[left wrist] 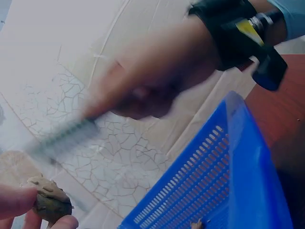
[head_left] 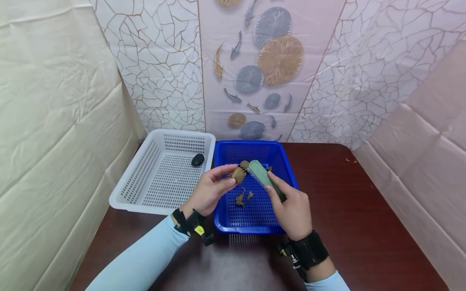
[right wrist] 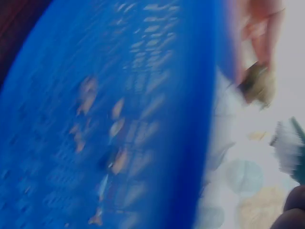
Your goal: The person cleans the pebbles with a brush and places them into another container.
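Observation:
Over the blue basket [head_left: 251,228], my left hand [head_left: 206,193] pinches a mud-caked stone [head_left: 238,175] between thumb and fingers. In the left wrist view, flaking tan mud covers part of the stone [left wrist: 52,198], with a darker surface showing below it. My right hand [head_left: 294,208] grips a green scrubbing brush [head_left: 260,173] by its handle, pale bristles turned towards the stone. The brush [left wrist: 66,138] is blurred in the left wrist view, its head just above the stone. Another brownish lump [head_left: 244,164] shows behind the held stone, and mud crumbs [head_left: 240,199] lie on the basket's floor.
A white basket [head_left: 125,207] stands to the left of the blue one, with a smooth black stone [head_left: 198,159] inside near its right wall. Both are on a dark red-brown table [head_left: 335,202]. Patterned cloth [head_left: 167,72] hangs behind, and plain cloth at both sides.

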The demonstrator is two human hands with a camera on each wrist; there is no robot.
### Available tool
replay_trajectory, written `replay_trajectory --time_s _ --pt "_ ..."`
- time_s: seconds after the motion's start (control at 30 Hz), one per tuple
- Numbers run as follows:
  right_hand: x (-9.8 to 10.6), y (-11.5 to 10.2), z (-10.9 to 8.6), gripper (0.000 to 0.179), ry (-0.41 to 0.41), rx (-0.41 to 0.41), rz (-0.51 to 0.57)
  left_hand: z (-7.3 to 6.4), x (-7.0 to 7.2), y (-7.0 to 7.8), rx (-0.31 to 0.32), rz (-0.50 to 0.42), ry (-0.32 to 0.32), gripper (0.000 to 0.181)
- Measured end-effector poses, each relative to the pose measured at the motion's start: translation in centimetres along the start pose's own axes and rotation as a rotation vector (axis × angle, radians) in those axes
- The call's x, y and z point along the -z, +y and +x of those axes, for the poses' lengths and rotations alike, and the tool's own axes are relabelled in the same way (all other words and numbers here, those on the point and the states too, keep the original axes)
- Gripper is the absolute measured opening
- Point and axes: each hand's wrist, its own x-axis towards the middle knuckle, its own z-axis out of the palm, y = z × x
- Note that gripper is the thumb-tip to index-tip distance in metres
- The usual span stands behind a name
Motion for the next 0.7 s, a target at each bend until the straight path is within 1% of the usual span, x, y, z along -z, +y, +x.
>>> replay_trajectory --time_s 0.03,0.1,0.13,0.2,0.27,0.33,0.43,0.5,0.57,0.63,0.7 --pt "-0.03 -0.24 0.15 0.046 0.011 0.022 0.023 0.03 -0.05 0.0 0.001 -0.001 -0.007 0.048" --pt "-0.14 -0.5 0.32 0.046 -0.005 0.036 0.034 0.07 -0.09 -0.03 0.001 -0.001 -0.015 0.05" --pt "-0.19 -0.48 0.33 0.045 -0.025 0.028 0.016 0.09 -0.1 -0.05 -0.001 -0.013 -0.013 0.05" --pt "-0.26 -0.24 0.25 0.044 -0.073 -0.015 -0.036 0.08 -0.17 0.03 -0.009 -0.036 -0.005 0.05" --pt "-0.23 0.05 0.1 0.043 -0.092 -0.054 -0.08 0.12 -0.13 0.06 -0.018 -0.058 0.004 0.05" --pt "-0.15 0.12 0.04 0.043 -0.067 -0.063 -0.083 0.22 -0.09 0.03 -0.021 -0.084 0.007 0.051" --pt "-0.17 -0.22 0.18 0.045 -0.001 -0.016 -0.016 0.27 -0.09 -0.02 -0.013 -0.101 0.005 0.052" --pt "-0.33 -0.52 0.26 0.045 0.004 0.017 0.018 0.27 -0.2 -0.01 -0.014 -0.106 -0.002 0.052" --pt "-0.5 -0.63 0.25 0.044 -0.033 0.013 0.02 0.25 -0.31 0.06 -0.03 -0.106 -0.003 0.052" --pt "-0.61 -0.56 0.12 0.043 -0.083 -0.014 -0.012 0.23 -0.4 0.18 -0.049 -0.119 0.004 0.052" --pt "-0.57 -0.4 0.01 0.042 -0.106 -0.045 -0.047 0.21 -0.37 0.28 -0.065 -0.131 0.016 0.052"
